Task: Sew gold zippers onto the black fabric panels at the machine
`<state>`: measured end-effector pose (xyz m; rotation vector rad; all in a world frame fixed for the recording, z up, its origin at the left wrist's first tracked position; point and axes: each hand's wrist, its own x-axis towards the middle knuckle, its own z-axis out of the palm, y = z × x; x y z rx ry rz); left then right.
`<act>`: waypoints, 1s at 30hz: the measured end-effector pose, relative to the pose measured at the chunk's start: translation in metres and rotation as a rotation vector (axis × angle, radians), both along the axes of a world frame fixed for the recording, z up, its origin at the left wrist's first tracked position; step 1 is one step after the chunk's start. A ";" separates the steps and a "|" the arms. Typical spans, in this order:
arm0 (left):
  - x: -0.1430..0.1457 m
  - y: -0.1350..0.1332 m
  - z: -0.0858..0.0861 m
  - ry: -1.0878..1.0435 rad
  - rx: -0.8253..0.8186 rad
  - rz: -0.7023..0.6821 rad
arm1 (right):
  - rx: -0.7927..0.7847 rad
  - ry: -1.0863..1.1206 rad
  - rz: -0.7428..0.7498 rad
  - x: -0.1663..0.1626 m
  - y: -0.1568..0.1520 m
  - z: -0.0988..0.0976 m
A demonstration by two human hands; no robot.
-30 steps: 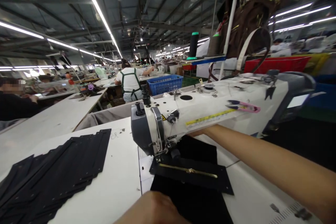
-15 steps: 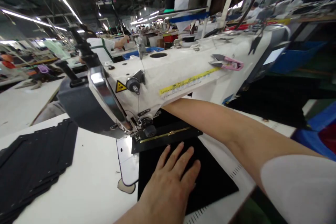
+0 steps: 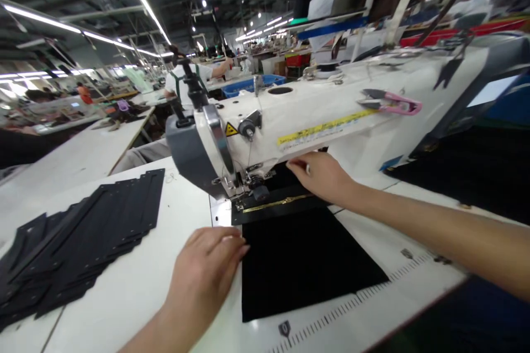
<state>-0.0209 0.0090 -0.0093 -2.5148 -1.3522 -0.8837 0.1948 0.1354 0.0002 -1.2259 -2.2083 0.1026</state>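
A black fabric panel (image 3: pixel 306 265) lies flat on the sewing machine's bed. Along its far side runs a black strip with a gold zipper (image 3: pixel 285 201), one end near the presser foot (image 3: pixel 240 204). My left hand (image 3: pixel 207 265) is closed at the panel's near left edge, fingertips together on the cloth. Under the machine arm, my right hand (image 3: pixel 323 176) pinches black cloth beyond the right end of the zipper; its fingertips are partly hidden. The sewing machine (image 3: pixel 310 105) stands over the work.
A spread stack of black pieces (image 3: pixel 95 231) lies on the table at left. Pink-handled thread snips (image 3: pixel 391 102) rest on the machine arm. Dark fabric (image 3: pixel 476 171) lies at right. A ruler scale (image 3: pixel 331 317) marks the front edge. A co-worker (image 3: pixel 190 80) sits beyond.
My left hand has gone from lying spread on the panel to closing at its left edge. My right hand has drawn back from behind the machine arm into sight. The view has shifted.
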 end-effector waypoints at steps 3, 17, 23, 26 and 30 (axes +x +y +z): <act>-0.018 0.016 -0.007 0.163 0.063 0.096 | 0.099 -0.001 0.264 -0.012 -0.042 -0.008; -0.009 0.025 -0.020 0.229 0.053 0.102 | 0.109 -0.225 0.476 -0.050 -0.039 -0.031; -0.009 0.029 -0.018 0.245 0.085 0.074 | 0.108 -0.278 0.471 -0.053 -0.040 -0.032; -0.008 0.029 -0.017 0.272 0.085 0.085 | 0.121 -0.288 0.469 -0.052 -0.039 -0.034; -0.005 0.030 -0.016 0.273 0.110 0.086 | 0.134 -0.284 0.478 -0.050 -0.038 -0.035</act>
